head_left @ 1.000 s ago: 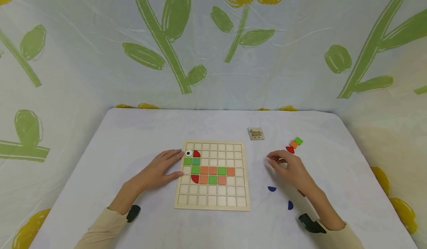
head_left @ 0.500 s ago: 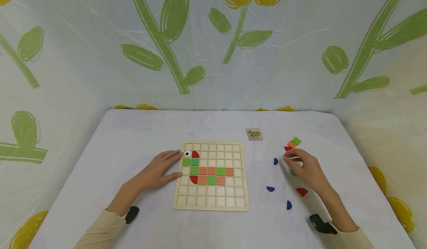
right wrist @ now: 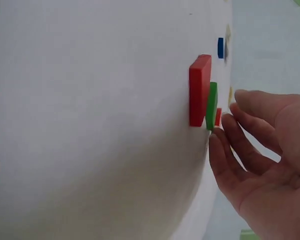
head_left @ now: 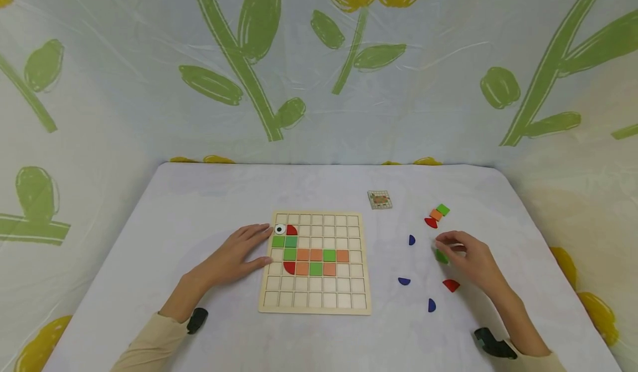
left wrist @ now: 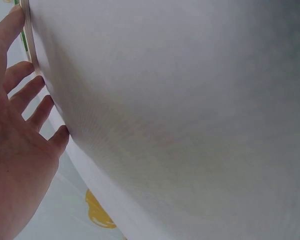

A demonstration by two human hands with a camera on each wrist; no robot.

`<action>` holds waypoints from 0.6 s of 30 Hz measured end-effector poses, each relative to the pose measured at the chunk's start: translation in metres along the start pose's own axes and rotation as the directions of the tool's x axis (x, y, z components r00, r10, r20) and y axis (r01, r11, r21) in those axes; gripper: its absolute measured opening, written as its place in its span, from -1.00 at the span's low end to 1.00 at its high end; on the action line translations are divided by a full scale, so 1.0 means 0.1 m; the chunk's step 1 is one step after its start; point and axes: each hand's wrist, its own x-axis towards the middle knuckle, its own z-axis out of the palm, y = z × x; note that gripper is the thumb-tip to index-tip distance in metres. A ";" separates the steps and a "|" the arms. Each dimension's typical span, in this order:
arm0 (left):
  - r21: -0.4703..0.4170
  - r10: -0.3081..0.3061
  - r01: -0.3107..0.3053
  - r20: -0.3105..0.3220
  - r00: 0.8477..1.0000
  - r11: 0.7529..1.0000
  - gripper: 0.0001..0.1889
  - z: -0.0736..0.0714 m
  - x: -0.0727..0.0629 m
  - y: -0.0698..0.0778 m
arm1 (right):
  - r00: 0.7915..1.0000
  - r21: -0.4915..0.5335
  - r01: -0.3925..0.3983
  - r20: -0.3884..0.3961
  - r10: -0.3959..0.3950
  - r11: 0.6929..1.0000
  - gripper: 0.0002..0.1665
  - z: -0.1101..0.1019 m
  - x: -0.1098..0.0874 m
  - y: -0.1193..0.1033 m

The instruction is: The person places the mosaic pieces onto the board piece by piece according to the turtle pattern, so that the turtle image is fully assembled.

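- Head view: left hand (head_left: 233,254) is touching the grid board's left edge (head_left: 316,284), fingers extended and relaxed, seemingly steadying it.
- Right hand (head_left: 472,257) is hovering by the green piece (head_left: 441,256), fingers loosely bent, gripping nothing visible, a bend probably suiting thin pieces.
- Blue half-discs (head_left: 404,281) are lying right of the board, presumably for easy reach.
- Picture card (head_left: 380,200) is lying beyond, likely for easy viewing.

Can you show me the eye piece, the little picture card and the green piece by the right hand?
Eye piece (head_left: 279,230): head view, on its black dot.
Picture card (head_left: 380,200): head view, middle of its printed face.
Green piece (right wrist: 211,107): right wrist view, middle of its visible side.
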 end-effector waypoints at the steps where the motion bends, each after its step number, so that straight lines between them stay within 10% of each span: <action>1: 0.001 0.001 -0.001 0.000 1.000 1.000 -0.25 0.00 0.00 0.00 | 1.000 -0.004 -0.001 0.007 0.001 1.000 -0.72 0.00 -0.02 0.01; 18: 0.010 0.014 -0.014 -0.002 1.000 1.000 -0.24 0.01 0.01 -0.02 | 0.992 -0.035 -0.025 0.120 0.029 0.999 -0.68 -0.06 -0.09 0.03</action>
